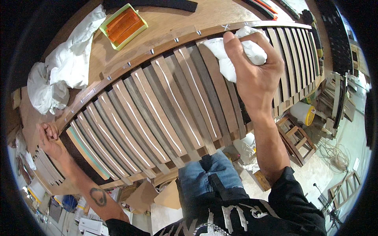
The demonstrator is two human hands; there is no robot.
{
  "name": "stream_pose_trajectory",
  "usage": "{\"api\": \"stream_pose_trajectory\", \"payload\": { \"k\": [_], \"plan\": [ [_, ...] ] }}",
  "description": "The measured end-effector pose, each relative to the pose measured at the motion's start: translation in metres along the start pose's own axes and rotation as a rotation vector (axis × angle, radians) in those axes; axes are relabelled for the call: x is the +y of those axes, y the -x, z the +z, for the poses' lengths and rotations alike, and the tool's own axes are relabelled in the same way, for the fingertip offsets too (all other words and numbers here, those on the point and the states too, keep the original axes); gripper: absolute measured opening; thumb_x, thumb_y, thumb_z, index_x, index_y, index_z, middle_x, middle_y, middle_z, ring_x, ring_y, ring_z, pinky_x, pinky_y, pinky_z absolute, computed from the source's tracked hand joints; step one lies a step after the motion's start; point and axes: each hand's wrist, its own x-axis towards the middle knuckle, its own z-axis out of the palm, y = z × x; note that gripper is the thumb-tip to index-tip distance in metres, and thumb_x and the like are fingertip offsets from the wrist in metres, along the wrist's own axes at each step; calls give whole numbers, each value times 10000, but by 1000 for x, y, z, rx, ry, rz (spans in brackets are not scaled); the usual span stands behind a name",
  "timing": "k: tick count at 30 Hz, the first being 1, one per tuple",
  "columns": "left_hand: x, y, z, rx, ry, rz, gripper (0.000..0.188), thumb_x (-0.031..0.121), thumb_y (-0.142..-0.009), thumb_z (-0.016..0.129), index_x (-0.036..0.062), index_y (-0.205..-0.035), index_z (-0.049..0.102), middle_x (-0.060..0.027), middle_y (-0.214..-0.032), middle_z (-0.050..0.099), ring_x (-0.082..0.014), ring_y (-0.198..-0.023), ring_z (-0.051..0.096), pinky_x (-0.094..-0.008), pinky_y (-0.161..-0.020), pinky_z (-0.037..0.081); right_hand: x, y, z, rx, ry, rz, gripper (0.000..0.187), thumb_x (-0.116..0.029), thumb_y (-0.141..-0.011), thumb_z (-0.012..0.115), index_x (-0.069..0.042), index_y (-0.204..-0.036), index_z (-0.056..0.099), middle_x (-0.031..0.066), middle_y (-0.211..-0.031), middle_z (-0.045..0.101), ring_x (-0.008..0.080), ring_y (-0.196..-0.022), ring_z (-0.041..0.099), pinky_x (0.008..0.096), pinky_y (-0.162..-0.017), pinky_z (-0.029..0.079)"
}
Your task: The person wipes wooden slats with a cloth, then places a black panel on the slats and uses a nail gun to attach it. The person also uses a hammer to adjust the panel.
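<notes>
My right hand (260,72) is closed round a soft white bag (225,59), squeezed and creased, above the far part of a long wooden rack. Flat brown wooden strips (172,98) lie side by side in the rack, with darker grey strips between them. White lines of what looks like glue run along several strips left of the bag; the strip beneath it shows none. At the rack's left end, beside a green-edged strip (88,153), my left hand (51,139) has its fingers curled, and nothing shows in them.
Crumpled white plastic sheeting (65,74) and a pale green box (124,26) of orange pieces lie on the wooden table beyond the rack. Thin slats (48,167) lie near my left hand. On the floor at the right are a white bucket (302,113) and a wooden frame (295,139).
</notes>
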Motion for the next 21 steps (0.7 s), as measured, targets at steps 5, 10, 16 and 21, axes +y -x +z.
{"api": "stream_pose_trajectory", "payload": {
  "k": [5,10,16,21],
  "plan": [
    [7,1,6,-37,56,-19,296,208,-1079,513,3,-875,576,2,-651,403,-83,-544,338,-258,-531,282,-1,0,0,13,19,-2,239,-178,-861,768,-7,-740,652,40,-688,605,100,-629,581,272,-545,445],
    [6,3,9,-41,-27,27,293,202,-1078,513,10,-867,579,3,-657,396,-87,-544,333,-255,-531,275,6,10,-10,-2,105,-56,242,-264,-920,763,-62,-805,695,-59,-600,580,-12,-529,491,183,-435,305],
    [9,-1,1,-10,-64,23,295,218,-1071,527,21,-860,590,7,-664,392,-91,-553,331,-257,-532,265,-8,22,-22,-1,15,83,203,-133,-828,770,-1,-730,653,75,-747,628,133,-671,590,288,-574,451],
    [0,-6,-11,-59,-21,-27,296,239,-1069,532,39,-855,580,9,-659,387,-92,-554,323,-254,-543,261,-12,31,-36,-38,83,70,183,-106,-813,766,8,-739,643,97,-759,641,155,-683,603,308,-607,470]
  ]
}}
